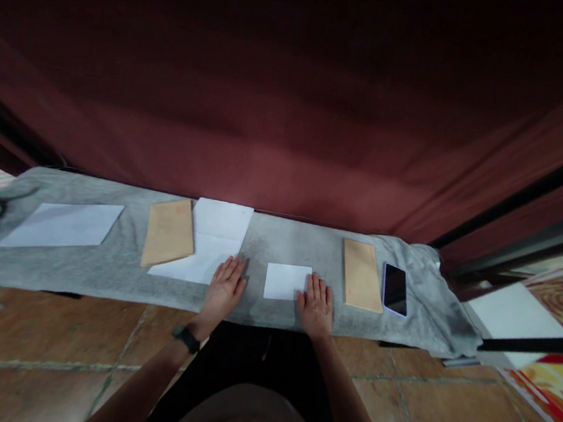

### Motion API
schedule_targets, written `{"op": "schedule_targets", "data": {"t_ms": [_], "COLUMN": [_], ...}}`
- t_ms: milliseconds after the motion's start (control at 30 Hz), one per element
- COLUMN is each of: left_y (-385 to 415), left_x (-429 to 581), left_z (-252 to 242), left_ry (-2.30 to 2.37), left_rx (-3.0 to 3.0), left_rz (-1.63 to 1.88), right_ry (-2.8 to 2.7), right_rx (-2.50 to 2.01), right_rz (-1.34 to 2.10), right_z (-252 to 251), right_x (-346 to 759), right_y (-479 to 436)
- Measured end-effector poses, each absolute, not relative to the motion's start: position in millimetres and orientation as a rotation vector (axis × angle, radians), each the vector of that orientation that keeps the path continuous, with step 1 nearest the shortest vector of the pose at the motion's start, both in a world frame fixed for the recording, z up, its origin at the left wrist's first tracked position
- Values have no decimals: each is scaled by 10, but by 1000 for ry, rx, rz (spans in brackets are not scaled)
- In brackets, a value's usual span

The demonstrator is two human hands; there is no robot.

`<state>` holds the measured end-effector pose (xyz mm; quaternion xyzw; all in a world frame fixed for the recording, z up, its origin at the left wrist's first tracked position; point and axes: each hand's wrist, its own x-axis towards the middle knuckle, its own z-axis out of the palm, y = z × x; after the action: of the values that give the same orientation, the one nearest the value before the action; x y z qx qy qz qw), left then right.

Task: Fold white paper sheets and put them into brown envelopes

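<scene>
My left hand (pixel 226 287) lies flat with its fingers stretched out, at the lower right edge of a large white sheet of paper (pixel 219 228). A brown envelope (pixel 169 233) overlaps that sheet on its left side. Between my hands a smaller white piece of paper (pixel 284 282), perhaps folded, rests on the grey cloth (pixel 283 238). My right hand (pixel 316 305) is also flat, fingers extended, touching the small paper's right edge. To the right of it is a stack of brown envelopes (pixel 362 276). Neither hand grips anything.
Another white sheet (pixel 61 225) is at the far left of the cloth-covered surface. A phone (pixel 395 290) in a light purple case lies right of the envelope stack. A dark red curtain (pixel 289 138) hangs behind, and black bars (pixel 524 199) stand at the right.
</scene>
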<state>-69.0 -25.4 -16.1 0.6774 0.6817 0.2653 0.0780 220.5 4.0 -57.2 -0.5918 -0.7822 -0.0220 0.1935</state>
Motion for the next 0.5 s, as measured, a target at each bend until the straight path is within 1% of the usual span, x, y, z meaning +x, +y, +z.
{"op": "schedule_targets", "data": {"t_ms": [167,267,400,500], "left_y": [-135,-104,-114,-96], "left_x": [-1183,-1516,-1949,-2251], "left_z": [-38,52,153,168], "left_ry": [2383,2598,2809,2788], "left_rx": [1732,1614,1364,1147], "left_rz": [857,803,608,397], "right_ry": [-2202,-2210,-2227,-2232], "right_rx": [-1673,-1687,-1732,-1753], "right_rz": [-65,-58,-25,2], "right_z": [-562,-544,-506,-486], "right_x": [2201,2196,2183,2177], "right_y": [41,44,46,48]}}
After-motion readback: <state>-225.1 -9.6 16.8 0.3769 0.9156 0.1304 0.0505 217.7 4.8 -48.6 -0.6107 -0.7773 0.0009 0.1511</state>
